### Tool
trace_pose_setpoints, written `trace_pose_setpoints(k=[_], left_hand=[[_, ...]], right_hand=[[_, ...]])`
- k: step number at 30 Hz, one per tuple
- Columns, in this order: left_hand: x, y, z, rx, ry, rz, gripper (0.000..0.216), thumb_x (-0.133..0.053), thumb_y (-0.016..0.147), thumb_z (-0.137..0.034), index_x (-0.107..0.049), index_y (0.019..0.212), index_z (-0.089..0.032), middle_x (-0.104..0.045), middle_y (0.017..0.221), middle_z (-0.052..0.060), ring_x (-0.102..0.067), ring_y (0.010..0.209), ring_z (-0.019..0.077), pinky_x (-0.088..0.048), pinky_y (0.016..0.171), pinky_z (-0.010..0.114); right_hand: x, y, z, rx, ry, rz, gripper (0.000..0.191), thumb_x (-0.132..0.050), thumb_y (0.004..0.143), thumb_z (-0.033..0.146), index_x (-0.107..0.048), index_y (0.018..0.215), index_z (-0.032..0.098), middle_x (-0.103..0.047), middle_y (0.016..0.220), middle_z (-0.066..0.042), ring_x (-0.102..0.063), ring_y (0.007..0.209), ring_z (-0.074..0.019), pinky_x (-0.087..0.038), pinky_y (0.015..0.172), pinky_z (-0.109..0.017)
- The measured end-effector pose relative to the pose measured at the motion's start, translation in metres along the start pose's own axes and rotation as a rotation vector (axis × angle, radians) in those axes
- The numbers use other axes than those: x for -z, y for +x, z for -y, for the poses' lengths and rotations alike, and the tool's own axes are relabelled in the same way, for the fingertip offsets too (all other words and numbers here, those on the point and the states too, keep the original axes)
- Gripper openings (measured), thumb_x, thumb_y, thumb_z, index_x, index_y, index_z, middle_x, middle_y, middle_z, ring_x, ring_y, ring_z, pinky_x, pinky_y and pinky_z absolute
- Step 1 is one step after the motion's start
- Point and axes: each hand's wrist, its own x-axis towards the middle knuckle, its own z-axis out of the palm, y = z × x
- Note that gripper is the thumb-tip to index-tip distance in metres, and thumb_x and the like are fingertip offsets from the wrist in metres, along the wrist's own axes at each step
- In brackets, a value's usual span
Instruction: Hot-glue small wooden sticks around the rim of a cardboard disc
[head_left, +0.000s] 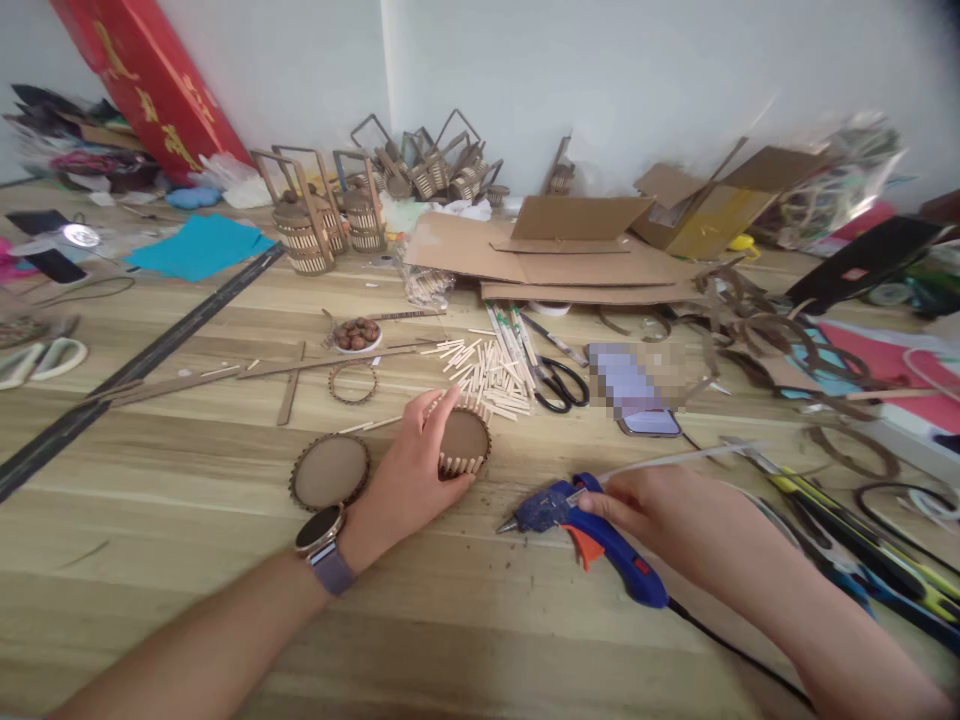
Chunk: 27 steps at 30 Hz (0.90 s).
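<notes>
My left hand (409, 475), with a watch on its wrist, curves around a round brown base (465, 436), fingers at the far rim and thumb at the near one. Short pale sticks (459, 466) stand along part of that rim. A second round base (330, 472) with a notched edge lies flat to its left, without sticks. On the right, my right hand (649, 505) is closed at the upper side of a blue glue gun (621, 550) with an orange trigger. Its nozzle points left toward the base, apart from it. The right fingertips are partly hidden behind the gun.
Loose pale sticks (491, 375) lie beyond my left hand, beside black-handled scissors (562, 385) and a phone (630, 390). A bowl of brown nuts (357, 335) and a thin ring (352, 382) sit left. Small baskets (304, 235) and cardboard (465, 245) line the back; pliers (817, 530) lie right.
</notes>
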Motion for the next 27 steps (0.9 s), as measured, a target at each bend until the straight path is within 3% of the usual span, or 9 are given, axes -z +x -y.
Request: trace_pose_setpoints(k=[4,6,10,12,21,27], left_hand=[[-0.001,0.001,0.001,-0.02,-0.009,-0.022,0.093,-0.068,0.075,-0.016,-0.012,0.148,-0.029,-0.03,0.144,0.012,-0.03,0.138,0.0311,-0.028,0.115,0.051],[-0.002,0.001,0.002,-0.031,-0.008,-0.026,0.093,-0.069,0.075,-0.016,-0.013,0.148,-0.029,-0.032,0.144,0.012,-0.03,0.138,0.0309,-0.028,0.115,0.051],[-0.004,0.001,0.005,-0.018,0.002,-0.018,0.096,-0.07,0.074,-0.015,-0.011,0.149,-0.028,-0.031,0.144,0.014,-0.029,0.138,0.0307,-0.029,0.114,0.052],[-0.004,0.0,0.005,-0.022,0.003,-0.013,0.096,-0.07,0.074,-0.015,-0.011,0.149,-0.027,-0.031,0.144,0.014,-0.029,0.138,0.0306,-0.029,0.115,0.051],[-0.002,0.001,0.004,-0.048,0.011,-0.012,0.099,-0.071,0.073,-0.012,-0.01,0.149,-0.027,-0.033,0.143,0.015,-0.03,0.137,0.0322,-0.03,0.114,0.052],[-0.003,0.001,0.004,-0.033,-0.004,-0.005,0.097,-0.071,0.073,-0.015,-0.011,0.148,-0.028,-0.033,0.142,0.014,-0.032,0.136,0.0313,-0.031,0.113,0.052]], right_hand=[[0.007,0.028,0.015,0.21,0.006,-0.181,0.025,-0.049,0.094,0.026,-0.068,0.078,0.02,-0.072,0.078,-0.006,-0.066,0.068,-0.02,-0.038,0.058,-0.027],[0.008,0.049,0.022,0.322,0.02,-0.234,0.02,-0.049,0.093,0.017,-0.069,0.086,0.019,-0.072,0.086,-0.006,-0.066,0.08,-0.0196,-0.043,0.067,-0.026],[0.003,0.082,0.034,0.382,-0.003,-0.289,0.034,-0.046,0.09,0.004,-0.064,0.115,0.019,-0.065,0.112,-0.01,-0.062,0.1,-0.021,-0.045,0.082,-0.028],[0.002,0.09,0.038,0.402,-0.025,-0.29,0.042,-0.046,0.087,-0.002,-0.062,0.12,0.019,-0.063,0.116,-0.012,-0.06,0.104,-0.0222,-0.045,0.084,-0.029],[-0.002,0.102,0.032,0.466,-0.019,-0.325,0.019,-0.055,0.086,0.002,-0.07,0.087,0.014,-0.068,0.089,-0.011,-0.061,0.09,-0.024,-0.045,0.077,-0.031],[0.001,0.087,0.031,0.454,0.204,-0.463,0.017,-0.05,0.091,0.011,-0.066,0.095,0.017,-0.07,0.099,-0.009,-0.065,0.091,-0.0203,-0.048,0.078,-0.028]])
